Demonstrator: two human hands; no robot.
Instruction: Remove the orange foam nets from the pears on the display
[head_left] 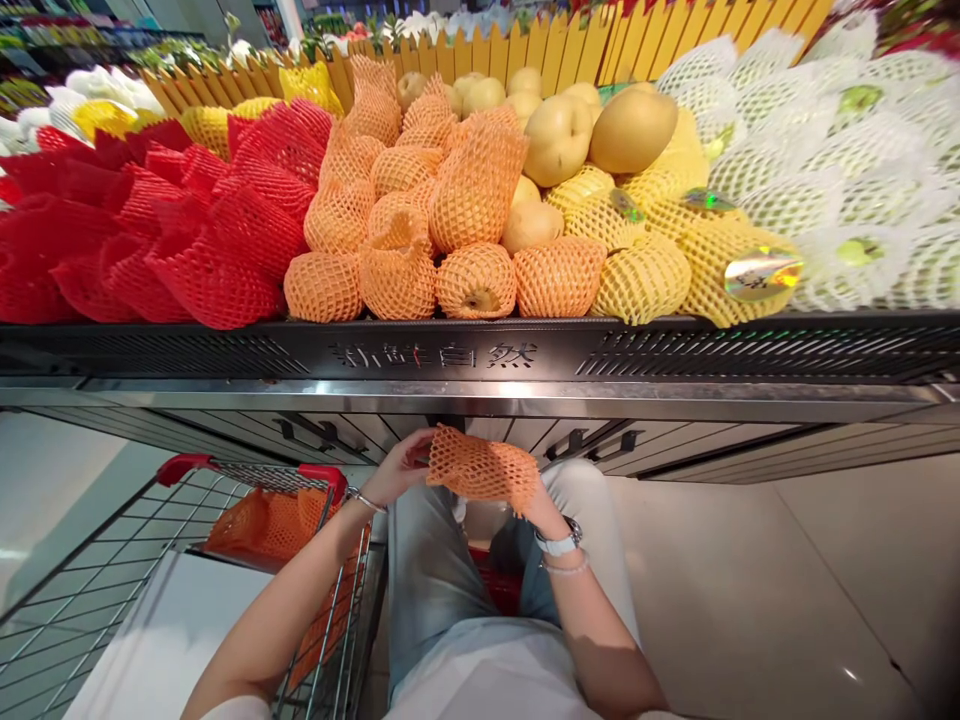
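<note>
Over my lap, an orange foam net sleeve (480,468) is stretched sideways between my hands. My left hand (403,470) grips the sleeve's left end, its thumb and fingers closed at the edge. The other end is pulled over my right hand (541,506), which reaches inside it; the mesh hides those fingers, so I cannot tell their pose. No fruit shows in this sleeve. On the display in front sit fruits in orange foam nets (476,280), with bare yellow-brown pears (559,140) behind them.
A shopping cart (341,490) at my left holds orange foam nets (262,525) and a white box (165,630). Red-netted fruit (217,250), yellow-netted fruit (645,275) and white-netted fruit (862,190) flank the display. A metal ledge (480,400) runs below, above cabinet handles (626,442).
</note>
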